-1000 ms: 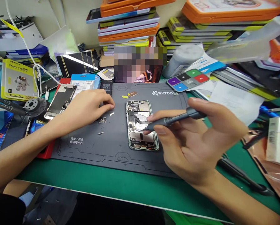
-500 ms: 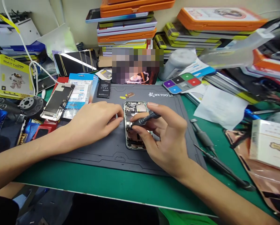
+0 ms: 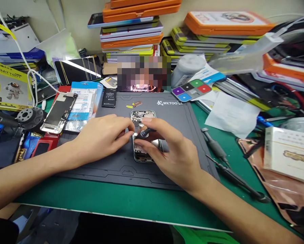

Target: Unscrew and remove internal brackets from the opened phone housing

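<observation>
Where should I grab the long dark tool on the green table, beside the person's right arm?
Pinch the tool's thick handle around its middle, coming down from above and squeezing both long sides. I think that's best because the tool lies on its side, and the handle is fatter than the thin shaft pointing to the mat.

Free mat (image 3: 126,173) nearside, hands (image 3: 104,135) at phone (image 3: 139,151).

We hold a screwdriver (image 3: 143,133) in our right hand (image 3: 176,152) above an open phone (image 3: 141,155), our left hand (image 3: 104,135) at its edge. Beyond our left hand lies a battery (image 3: 109,98); right of our right hand, two tools (image 3: 239,179).
</observation>
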`<state>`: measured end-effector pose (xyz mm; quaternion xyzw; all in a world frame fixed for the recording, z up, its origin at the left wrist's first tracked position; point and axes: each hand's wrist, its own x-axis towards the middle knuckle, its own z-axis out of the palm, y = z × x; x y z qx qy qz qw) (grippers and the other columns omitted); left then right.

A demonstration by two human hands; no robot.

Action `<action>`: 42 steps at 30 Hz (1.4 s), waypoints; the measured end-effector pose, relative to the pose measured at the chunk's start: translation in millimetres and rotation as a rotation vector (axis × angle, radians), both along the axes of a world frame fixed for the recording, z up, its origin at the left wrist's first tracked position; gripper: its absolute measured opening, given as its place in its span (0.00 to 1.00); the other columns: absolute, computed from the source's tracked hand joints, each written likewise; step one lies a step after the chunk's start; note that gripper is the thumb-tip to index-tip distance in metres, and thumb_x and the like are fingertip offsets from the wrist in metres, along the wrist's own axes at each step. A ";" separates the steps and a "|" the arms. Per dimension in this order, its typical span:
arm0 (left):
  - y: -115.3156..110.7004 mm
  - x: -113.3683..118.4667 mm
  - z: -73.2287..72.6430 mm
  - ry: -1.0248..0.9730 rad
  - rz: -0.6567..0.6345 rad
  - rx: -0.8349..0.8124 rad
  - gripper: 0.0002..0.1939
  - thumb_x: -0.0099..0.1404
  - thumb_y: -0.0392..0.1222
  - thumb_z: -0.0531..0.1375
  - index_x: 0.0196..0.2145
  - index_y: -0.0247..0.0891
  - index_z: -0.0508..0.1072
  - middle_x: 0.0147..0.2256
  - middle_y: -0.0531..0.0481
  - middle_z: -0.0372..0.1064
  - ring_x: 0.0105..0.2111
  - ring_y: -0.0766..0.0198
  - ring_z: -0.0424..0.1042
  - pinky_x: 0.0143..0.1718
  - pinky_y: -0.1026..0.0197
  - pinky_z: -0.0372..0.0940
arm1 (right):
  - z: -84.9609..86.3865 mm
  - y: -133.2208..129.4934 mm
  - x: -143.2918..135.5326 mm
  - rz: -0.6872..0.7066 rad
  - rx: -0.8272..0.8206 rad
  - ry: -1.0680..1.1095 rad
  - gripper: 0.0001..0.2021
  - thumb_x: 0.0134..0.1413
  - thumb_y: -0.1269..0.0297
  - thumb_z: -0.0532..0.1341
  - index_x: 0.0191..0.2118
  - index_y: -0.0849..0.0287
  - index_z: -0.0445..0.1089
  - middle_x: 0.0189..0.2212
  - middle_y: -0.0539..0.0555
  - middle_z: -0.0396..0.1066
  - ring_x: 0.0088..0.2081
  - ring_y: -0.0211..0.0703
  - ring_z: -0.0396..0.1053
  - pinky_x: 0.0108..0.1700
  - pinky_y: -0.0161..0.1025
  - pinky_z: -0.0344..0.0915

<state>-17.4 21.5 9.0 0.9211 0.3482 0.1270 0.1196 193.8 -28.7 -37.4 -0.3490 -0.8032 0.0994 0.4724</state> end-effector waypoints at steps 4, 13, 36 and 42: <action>-0.4 -0.7 -1.0 0.005 0.014 0.019 0.07 0.74 0.40 0.55 0.44 0.41 0.74 0.35 0.53 0.76 0.37 0.59 0.74 0.33 0.60 0.58 | 0.4 -1.1 1.4 0.096 -0.014 0.021 0.36 0.62 0.81 0.56 0.71 0.48 0.52 0.57 0.56 0.74 0.54 0.47 0.76 0.51 0.47 0.79; -0.7 -0.6 -1.3 0.051 -0.037 -0.003 0.05 0.74 0.40 0.57 0.41 0.40 0.72 0.36 0.53 0.76 0.37 0.61 0.74 0.35 0.60 0.62 | -4.6 -3.9 2.0 0.041 -0.039 0.060 0.37 0.62 0.79 0.55 0.72 0.47 0.49 0.63 0.59 0.66 0.62 0.53 0.68 0.46 0.51 0.81; 0.5 -2.4 -1.3 0.028 -0.091 -0.021 0.07 0.75 0.41 0.57 0.43 0.39 0.75 0.40 0.50 0.76 0.40 0.60 0.73 0.39 0.59 0.63 | 1.8 -4.2 0.8 -0.011 -0.155 0.415 0.30 0.65 0.76 0.59 0.67 0.43 0.55 0.46 0.55 0.71 0.37 0.41 0.75 0.32 0.39 0.80; 3.2 -2.5 -3.2 0.034 -0.029 0.008 0.05 0.74 0.39 0.58 0.43 0.39 0.74 0.40 0.51 0.77 0.41 0.59 0.74 0.39 0.58 0.63 | -9.7 -3.6 1.8 0.063 -0.137 0.222 0.33 0.65 0.79 0.59 0.69 0.44 0.52 0.53 0.57 0.71 0.45 0.43 0.76 0.42 0.43 0.81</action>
